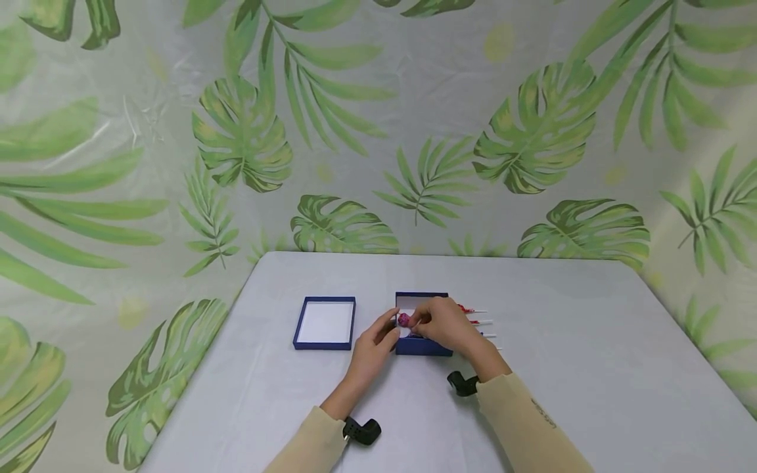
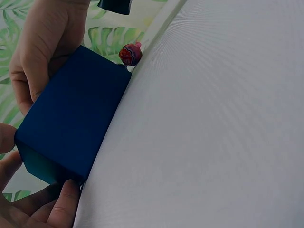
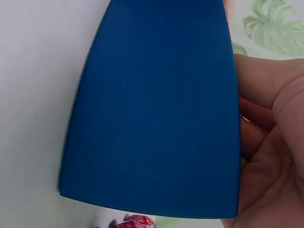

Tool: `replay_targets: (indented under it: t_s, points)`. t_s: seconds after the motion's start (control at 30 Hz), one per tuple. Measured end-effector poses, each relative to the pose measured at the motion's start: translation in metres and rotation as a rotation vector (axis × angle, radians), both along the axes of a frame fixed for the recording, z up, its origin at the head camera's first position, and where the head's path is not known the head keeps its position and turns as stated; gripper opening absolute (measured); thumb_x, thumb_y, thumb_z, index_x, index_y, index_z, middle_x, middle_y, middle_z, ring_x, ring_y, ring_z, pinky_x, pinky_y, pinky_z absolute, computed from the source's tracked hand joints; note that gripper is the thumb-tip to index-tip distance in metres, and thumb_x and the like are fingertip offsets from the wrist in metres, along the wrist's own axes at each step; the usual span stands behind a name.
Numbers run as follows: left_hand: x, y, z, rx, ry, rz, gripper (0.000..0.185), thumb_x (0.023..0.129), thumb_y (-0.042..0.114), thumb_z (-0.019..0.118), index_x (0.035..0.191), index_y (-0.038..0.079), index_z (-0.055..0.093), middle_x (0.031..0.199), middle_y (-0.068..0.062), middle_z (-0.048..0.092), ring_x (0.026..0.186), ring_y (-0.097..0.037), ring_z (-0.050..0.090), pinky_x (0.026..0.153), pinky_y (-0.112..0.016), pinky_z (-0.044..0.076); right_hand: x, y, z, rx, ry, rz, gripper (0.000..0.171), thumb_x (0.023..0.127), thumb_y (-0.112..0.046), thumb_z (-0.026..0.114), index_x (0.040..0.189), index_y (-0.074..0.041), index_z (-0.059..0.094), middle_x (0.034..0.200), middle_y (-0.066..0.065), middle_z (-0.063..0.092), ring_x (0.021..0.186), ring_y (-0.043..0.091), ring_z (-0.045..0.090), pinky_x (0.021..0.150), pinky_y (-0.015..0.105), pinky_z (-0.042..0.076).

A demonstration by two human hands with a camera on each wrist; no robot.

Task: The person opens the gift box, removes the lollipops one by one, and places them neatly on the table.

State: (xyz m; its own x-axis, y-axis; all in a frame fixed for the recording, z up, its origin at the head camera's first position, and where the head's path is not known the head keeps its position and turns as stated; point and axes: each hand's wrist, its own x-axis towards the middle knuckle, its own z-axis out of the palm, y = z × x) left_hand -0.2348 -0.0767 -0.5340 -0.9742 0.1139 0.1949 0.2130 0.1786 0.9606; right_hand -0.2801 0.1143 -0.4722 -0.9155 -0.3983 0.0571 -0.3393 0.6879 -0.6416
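Two hands at one blue gift box, one wrapped lollipop over it.

On the table, the right hand pinches a red-wrapped lollipop above the open blue box near the table's middle; the left hand, fingers curled, grips the box's left wall. One blue lid lies just left. About four more lollipops lie right of the box, partly hidden by the right hand.

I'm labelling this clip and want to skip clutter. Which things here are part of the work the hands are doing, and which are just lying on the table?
In use:
- blue box, steadied by the left hand
- red lollipop, held over the box by the right hand
- spare lollipops in a row beside the box, right of it

Lying about:
- blue lid, open side up, left of the box, untouched
- grey table
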Motion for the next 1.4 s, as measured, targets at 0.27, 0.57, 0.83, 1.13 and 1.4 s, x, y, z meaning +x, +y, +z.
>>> replay_targets:
  t_s: [0.27, 0.57, 0.83, 1.13, 1.4]
  points:
    - [0.018, 0.0, 0.033, -0.015, -0.01, -0.019, 0.043, 0.104, 0.013, 0.056, 0.147, 0.016, 0.053, 0.142, -0.023, 0.055, 0.129, -0.033, 0.055, 0.101, -0.04, 0.051, 0.006, 0.004, 0.004, -0.023, 0.007, -0.023, 0.006, 0.087, -0.01, 0.079, 0.088, -0.015, 0.081, 0.077, -0.01, 0.069, 0.069, 0.011, 0.061, 0.06, 0.029, 0.052]
    - [0.005, -0.001, 0.01, -0.023, -0.004, 0.001, 0.044, 0.104, 0.022, 0.058, 0.147, 0.023, 0.054, 0.143, -0.014, 0.056, 0.129, -0.026, 0.056, 0.099, -0.037, 0.052, 0.014, 0.009, 0.014, -0.049, 0.05, -0.072, 0.007, 0.088, -0.016, 0.078, 0.094, -0.016, 0.082, 0.084, -0.009, 0.071, 0.073, 0.01, 0.063, 0.064, 0.03, 0.054]
    - [-0.002, -0.001, -0.003, -0.023, 0.003, 0.011, 0.043, 0.104, 0.025, 0.057, 0.147, 0.027, 0.054, 0.143, -0.009, 0.057, 0.13, -0.025, 0.055, 0.1, -0.036, 0.051, 0.021, 0.015, 0.022, -0.085, 0.064, -0.099, 0.006, 0.089, -0.015, 0.077, 0.092, -0.015, 0.081, 0.084, -0.007, 0.072, 0.074, 0.01, 0.065, 0.069, 0.033, 0.057]
    - [-0.002, 0.0, 0.001, -0.031, 0.004, 0.034, 0.043, 0.104, 0.024, 0.058, 0.147, 0.023, 0.055, 0.143, -0.008, 0.057, 0.13, -0.023, 0.055, 0.103, -0.036, 0.049, 0.028, 0.028, 0.037, -0.102, 0.1, -0.141, 0.007, 0.091, -0.019, 0.076, 0.093, -0.023, 0.081, 0.092, -0.006, 0.073, 0.082, 0.012, 0.067, 0.073, 0.034, 0.059]
    - [0.002, 0.001, 0.008, -0.025, -0.004, 0.042, 0.043, 0.103, 0.017, 0.058, 0.145, 0.023, 0.055, 0.143, -0.014, 0.056, 0.13, -0.028, 0.054, 0.104, -0.04, 0.048, 0.034, 0.04, 0.044, -0.101, 0.099, -0.169, 0.007, 0.092, -0.019, 0.075, 0.095, -0.021, 0.081, 0.093, -0.005, 0.072, 0.084, 0.014, 0.066, 0.074, 0.036, 0.058]
